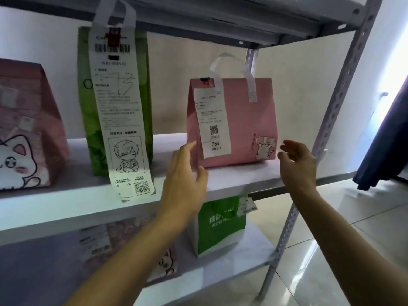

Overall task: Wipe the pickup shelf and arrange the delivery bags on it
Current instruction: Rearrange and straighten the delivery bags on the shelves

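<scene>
A pink delivery bag is being stood upright on the white shelf board, at about 1 o'clock from the frame's centre, with a receipt numbered 366 being carried on its front. It is being flanked by 2 hands. The left hand is being held at the bag's 8 o'clock corner, fingers loosely spread, the forefinger tip being brought to the bag's left edge; actual contact cannot be told. The right hand is being held at the bag's 4 o'clock corner, fingers relaxed and apart, nothing being gripped.

At 9 o'clock from the pink bag, a tall green bag is being stood, a long receipt being hung over the board's front edge. Further toward 9 o'clock, a pink cat-print bag is being cut off by the frame. On the board below, at 6 o'clock, a green-and-white bag is being kept.
</scene>
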`<state>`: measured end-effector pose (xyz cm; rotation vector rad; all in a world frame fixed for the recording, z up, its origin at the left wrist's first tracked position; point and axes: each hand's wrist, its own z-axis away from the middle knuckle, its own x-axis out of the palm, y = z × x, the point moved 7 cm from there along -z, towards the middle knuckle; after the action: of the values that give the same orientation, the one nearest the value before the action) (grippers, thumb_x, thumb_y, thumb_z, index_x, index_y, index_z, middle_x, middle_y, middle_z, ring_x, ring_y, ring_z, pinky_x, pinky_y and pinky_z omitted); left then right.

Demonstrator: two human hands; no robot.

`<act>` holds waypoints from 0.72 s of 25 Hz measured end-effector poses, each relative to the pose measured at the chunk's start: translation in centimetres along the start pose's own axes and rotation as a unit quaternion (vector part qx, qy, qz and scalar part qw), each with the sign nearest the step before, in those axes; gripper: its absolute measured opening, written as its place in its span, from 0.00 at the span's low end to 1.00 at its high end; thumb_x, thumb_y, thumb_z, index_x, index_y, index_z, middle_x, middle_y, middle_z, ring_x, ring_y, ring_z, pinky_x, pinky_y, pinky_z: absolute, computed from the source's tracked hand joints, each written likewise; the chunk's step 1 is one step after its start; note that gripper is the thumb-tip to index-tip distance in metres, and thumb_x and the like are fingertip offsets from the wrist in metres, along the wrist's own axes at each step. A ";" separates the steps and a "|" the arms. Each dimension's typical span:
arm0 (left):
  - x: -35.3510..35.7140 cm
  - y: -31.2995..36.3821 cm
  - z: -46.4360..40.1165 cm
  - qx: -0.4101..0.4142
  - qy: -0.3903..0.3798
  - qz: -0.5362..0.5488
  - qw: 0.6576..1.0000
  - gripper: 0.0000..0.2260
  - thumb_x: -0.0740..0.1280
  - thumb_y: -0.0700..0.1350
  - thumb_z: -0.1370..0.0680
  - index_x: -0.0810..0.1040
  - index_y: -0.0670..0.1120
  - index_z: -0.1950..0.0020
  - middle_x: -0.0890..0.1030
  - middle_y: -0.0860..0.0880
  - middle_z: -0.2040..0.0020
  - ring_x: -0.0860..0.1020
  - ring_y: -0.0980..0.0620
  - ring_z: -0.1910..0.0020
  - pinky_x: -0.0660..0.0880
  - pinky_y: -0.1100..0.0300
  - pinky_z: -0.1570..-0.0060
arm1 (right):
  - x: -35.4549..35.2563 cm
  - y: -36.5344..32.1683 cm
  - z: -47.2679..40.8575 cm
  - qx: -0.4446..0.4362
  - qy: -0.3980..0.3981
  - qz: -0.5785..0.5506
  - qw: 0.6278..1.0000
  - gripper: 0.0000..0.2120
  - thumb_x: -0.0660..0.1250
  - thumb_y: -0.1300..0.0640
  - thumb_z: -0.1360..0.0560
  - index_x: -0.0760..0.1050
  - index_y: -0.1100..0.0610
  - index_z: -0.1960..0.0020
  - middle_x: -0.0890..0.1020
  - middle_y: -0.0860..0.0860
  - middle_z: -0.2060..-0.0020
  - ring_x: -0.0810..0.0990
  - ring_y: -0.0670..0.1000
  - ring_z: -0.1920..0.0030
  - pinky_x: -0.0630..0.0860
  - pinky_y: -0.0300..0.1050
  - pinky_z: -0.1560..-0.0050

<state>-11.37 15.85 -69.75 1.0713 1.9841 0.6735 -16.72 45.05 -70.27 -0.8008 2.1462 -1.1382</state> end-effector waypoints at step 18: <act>-12.3 -33.0 17.9 -0.380 0.205 -0.093 0.897 0.18 0.68 0.41 0.22 0.71 0.46 0.33 0.75 0.41 0.38 0.76 0.40 0.41 0.76 0.42 0.41 | 12.1 27.8 8.1 0.313 -0.206 0.046 0.926 0.23 0.63 0.63 0.19 0.66 0.59 0.25 0.73 0.64 0.31 0.71 0.63 0.33 0.69 0.59 0.34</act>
<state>-7.28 -9.86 -99.45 0.2694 1.8377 1.4961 -25.42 44.82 -100.47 -0.5648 1.3398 -1.3540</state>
